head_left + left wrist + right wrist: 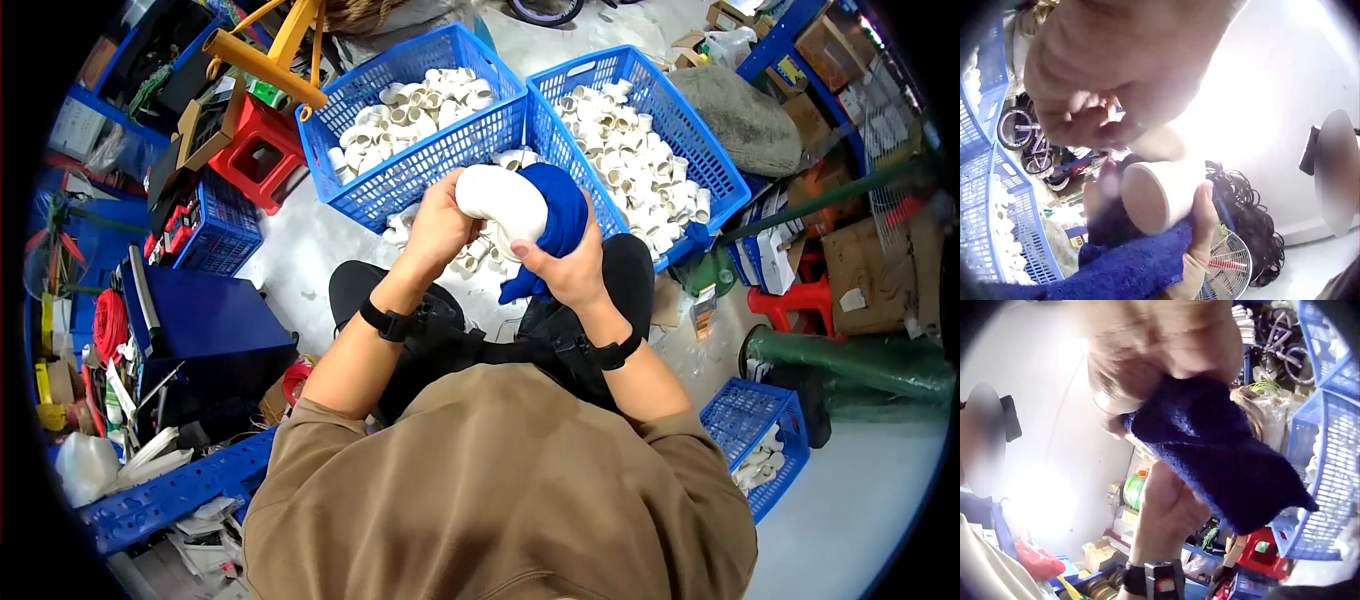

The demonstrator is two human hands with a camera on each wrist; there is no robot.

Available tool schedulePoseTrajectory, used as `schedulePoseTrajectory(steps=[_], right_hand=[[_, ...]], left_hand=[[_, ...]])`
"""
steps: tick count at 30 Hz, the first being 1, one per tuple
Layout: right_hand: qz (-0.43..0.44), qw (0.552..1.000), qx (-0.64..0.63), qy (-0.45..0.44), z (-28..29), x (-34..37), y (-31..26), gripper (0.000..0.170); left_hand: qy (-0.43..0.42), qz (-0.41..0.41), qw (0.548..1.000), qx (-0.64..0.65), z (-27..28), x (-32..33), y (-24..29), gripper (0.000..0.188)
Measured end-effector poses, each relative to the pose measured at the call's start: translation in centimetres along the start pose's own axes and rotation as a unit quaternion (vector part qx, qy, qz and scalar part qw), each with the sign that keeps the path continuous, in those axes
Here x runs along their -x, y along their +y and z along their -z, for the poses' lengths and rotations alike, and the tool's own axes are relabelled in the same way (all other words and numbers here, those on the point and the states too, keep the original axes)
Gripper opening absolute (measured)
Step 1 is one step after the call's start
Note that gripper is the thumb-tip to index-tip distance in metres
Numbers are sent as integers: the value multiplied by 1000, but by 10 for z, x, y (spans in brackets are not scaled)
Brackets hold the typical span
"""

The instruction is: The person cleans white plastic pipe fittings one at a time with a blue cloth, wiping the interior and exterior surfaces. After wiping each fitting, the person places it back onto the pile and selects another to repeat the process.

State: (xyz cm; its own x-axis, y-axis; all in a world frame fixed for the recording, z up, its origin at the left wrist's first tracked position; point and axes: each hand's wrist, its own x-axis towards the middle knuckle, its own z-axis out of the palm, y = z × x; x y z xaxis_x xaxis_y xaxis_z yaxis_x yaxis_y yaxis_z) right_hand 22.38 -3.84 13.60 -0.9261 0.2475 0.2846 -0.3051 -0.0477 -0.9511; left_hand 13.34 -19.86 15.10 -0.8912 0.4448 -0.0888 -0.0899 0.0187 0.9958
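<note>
My left hand [440, 226] grips a curved white fitting [503, 200], fingers curled. My right hand [576, 265] clasps it through blue cloth [563, 205], thumb on the white.

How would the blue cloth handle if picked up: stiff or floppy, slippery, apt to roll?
Probably floppy: the blue cloth bunches in folds around the white curved fitting, with a loose end trailing. Likely not slippery, as its surface looks fuzzy up close. It would probably slump rather than roll, given those soft folds.
</note>
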Motion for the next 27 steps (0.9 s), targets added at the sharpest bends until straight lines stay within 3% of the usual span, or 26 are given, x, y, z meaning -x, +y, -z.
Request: schedulePoseTrajectory(steps=[1, 3, 4, 5, 8, 11, 12, 13, 16, 19, 22, 23, 25, 26, 27], right_hand=[[1, 1000, 1, -4, -1, 1, -2, 79], [82, 975, 200, 44, -3, 6, -9, 81], [191, 940, 276, 67, -3, 1, -3, 88], [296, 874, 374, 96, -2, -3, 0, 86], [295, 901, 317, -40, -11, 0, -5, 73], [339, 889, 306, -39, -28, 0, -20, 62], [322, 890, 321, -14, -30, 0, -20, 58], [305, 891, 336, 9, -33, 2, -22, 54], [271, 907, 313, 81, -49, -8, -22, 52], [262, 914, 291, 107, -58, -20, -18, 47], [120, 963, 193, 145, -65, -23, -28, 44], [22, 974, 172, 146, -62, -25, -27, 50], [-103, 993, 26, 46, -51, -35, -25, 52], [-104, 995, 0, 5, -45, -35, -27, 49], [-123, 991, 54, -23, -41, -37, -25, 46]], left_hand=[[3, -2, 1000, 2, 4, 0, 0, 23], [80, 89, 987, 111, 13, -1, 3, 45], [58, 88, 976, 188, 9, 6, 13, 66], [27, 101, 970, 218, 4, 17, 25, 73], [7, 61, 964, 259, -11, 30, 23, 75], [19, -22, 967, 253, -13, 30, 14, 62], [40, -53, 974, 215, -16, 34, 13, 54], [71, -60, 962, 258, -27, 37, 11, 50], [102, -133, 962, 214, -23, 33, -1, 46], [105, -122, 972, 168, -11, 36, 9, 47], [152, -227, 957, 99, -9, 29, 11, 46], [149, -240, 954, 103, -5, 28, 9, 45], [140, -216, 959, 122, 2, 27, 6, 43], [131, -192, 962, 142, 5, 27, 3, 41], [120, -156, 961, 192, 8, 24, 2, 39]])
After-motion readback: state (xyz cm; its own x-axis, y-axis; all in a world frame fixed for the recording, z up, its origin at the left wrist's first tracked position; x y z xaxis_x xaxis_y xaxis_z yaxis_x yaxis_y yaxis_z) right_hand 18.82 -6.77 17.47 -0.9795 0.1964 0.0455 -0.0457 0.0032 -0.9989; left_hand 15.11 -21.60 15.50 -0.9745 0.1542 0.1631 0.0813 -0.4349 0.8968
